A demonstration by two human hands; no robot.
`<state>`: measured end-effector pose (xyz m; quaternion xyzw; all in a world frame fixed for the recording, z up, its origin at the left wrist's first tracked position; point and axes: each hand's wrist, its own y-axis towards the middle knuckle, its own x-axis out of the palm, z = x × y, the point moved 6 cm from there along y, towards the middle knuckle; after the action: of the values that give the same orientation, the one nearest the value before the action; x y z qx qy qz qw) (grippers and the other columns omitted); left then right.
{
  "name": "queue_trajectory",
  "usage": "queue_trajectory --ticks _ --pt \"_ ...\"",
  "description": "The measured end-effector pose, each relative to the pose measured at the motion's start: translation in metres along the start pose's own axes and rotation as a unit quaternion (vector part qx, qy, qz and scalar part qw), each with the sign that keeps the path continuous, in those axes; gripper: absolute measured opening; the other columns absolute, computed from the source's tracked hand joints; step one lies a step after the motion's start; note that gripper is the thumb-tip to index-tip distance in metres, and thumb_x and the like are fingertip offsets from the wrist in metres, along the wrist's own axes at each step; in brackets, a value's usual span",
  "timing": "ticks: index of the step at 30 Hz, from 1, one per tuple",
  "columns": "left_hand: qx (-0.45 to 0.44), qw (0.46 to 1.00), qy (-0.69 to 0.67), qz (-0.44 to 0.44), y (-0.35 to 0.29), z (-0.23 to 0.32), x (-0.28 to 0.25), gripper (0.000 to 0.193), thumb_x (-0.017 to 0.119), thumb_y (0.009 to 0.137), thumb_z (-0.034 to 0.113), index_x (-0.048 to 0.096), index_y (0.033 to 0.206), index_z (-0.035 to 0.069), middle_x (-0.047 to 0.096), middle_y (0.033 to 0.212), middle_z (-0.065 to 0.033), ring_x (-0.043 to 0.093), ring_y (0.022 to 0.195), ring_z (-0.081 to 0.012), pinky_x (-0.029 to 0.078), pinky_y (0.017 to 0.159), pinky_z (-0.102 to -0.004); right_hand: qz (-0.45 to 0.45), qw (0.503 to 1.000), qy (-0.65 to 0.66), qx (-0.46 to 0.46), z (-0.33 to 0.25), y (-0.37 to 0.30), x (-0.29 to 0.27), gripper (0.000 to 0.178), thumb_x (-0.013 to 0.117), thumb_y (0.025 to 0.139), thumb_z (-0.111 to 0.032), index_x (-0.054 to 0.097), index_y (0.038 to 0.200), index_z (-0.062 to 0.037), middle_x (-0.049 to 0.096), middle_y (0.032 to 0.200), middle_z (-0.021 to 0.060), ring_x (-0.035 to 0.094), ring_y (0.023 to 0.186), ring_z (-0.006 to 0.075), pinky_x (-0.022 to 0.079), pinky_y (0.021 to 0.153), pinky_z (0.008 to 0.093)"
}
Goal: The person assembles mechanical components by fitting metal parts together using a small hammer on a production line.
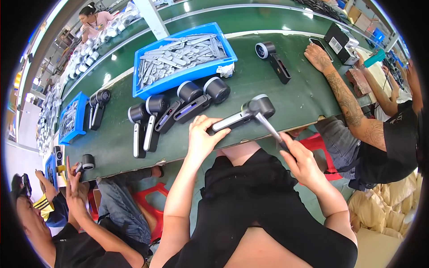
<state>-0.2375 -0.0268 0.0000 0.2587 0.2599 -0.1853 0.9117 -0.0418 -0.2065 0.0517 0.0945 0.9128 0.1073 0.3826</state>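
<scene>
A black and grey hair-dryer-shaped device [237, 118] lies on the green worktable in front of me, its round head to the right. My left hand [203, 134] grips the end of its handle, with the thumb along the near side and the fingers on the far side. My right hand [301, 161] is closed round the dark grip of a tool with a shiny metal shaft [268, 126]. The shaft slants up to the device's round head; its far tip is hard to make out there. Several similar devices [149, 125] stand close together left of my left hand, some with open handles.
Beyond them sits a blue bin [185, 71] full of grey strip-like parts. Another such device [279, 67] lies at the back right, near a co-worker's tattooed arm [344, 96]. A smaller blue bin [73, 118] is at the left, and another co-worker [80, 210] sits there.
</scene>
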Motion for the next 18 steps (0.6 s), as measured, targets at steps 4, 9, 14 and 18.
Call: queue_trajectory --ticks 4,9,14,18 --pt "0.007 1.000 -0.005 -0.008 0.001 0.004 0.001 0.031 0.083 0.063 0.020 0.071 0.089 0.007 0.056 0.073 -0.0039 0.054 0.079 -0.0229 0.040 0.077 -0.0353 -0.011 0.999 -0.033 0.011 0.015 0.003 -0.001 0.047 0.056 0.090 -0.002 0.043 0.135 -0.0014 0.055 0.085 0.0180 0.057 0.072 0.0342 0.048 0.065 0.0352" --pt "-0.017 1.000 0.009 -0.023 0.004 0.004 0.000 0.030 0.081 0.064 0.021 0.070 0.088 0.007 0.056 0.074 -0.0053 0.054 0.081 -0.0243 0.041 0.078 -0.0372 0.046 0.998 -0.005 -0.037 0.003 0.001 -0.009 0.047 0.057 0.089 -0.005 0.045 0.135 -0.0040 0.055 0.084 0.0176 0.056 0.068 0.0368 0.047 0.062 0.0389" --pt "0.089 0.988 0.128 -0.023 0.012 0.040 0.006 0.035 0.076 0.071 0.021 0.067 0.102 0.008 0.059 0.091 -0.0103 0.054 0.097 -0.0302 0.043 0.083 -0.0414 -0.020 0.998 0.023 0.053 0.025 0.010 -0.003 0.047 0.058 0.089 -0.006 0.046 0.134 -0.0030 0.058 0.088 0.0193 0.060 0.078 0.0345 0.048 0.072 0.0351" --pt "0.157 0.983 0.073 -0.056 0.012 0.052 0.025 0.040 0.068 0.079 0.013 0.062 0.119 0.012 0.057 0.090 -0.0091 0.055 0.090 -0.0283 0.046 0.079 -0.0376 0.053 0.991 0.110 0.053 0.032 0.018 0.001 0.046 0.059 0.089 -0.003 0.047 0.133 0.0006 0.063 0.095 0.0171 0.061 0.085 0.0209 0.047 0.078 0.0330"
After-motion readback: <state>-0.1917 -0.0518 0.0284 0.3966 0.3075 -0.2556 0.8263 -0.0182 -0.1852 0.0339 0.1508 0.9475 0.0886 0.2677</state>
